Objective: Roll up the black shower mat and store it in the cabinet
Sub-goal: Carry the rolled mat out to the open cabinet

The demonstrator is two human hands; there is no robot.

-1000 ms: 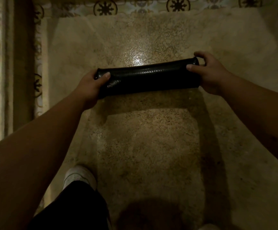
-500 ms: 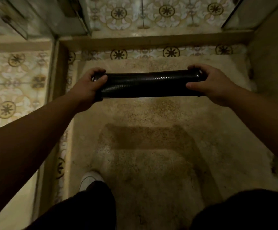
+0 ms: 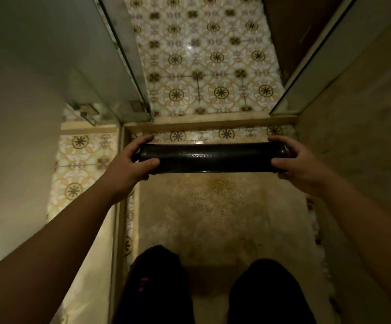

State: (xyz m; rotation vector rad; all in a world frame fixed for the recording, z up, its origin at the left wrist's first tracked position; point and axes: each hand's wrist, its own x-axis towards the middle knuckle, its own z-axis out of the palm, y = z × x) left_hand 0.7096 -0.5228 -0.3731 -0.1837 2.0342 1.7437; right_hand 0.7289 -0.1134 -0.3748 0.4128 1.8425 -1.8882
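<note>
2 walls, glass panels frame shower; patterned tile floor beyond curb, now in fuller view than 1 s ago as view rose. Shower floor bare, speckled. Mat fully rolled, black tube, lifted off floor, held level in air before curb. Left hand grasps left end, right hand grasps right end, fingers curled round. Rolling likely done; carry to cabinet remains. Cabinet not seen.
</note>
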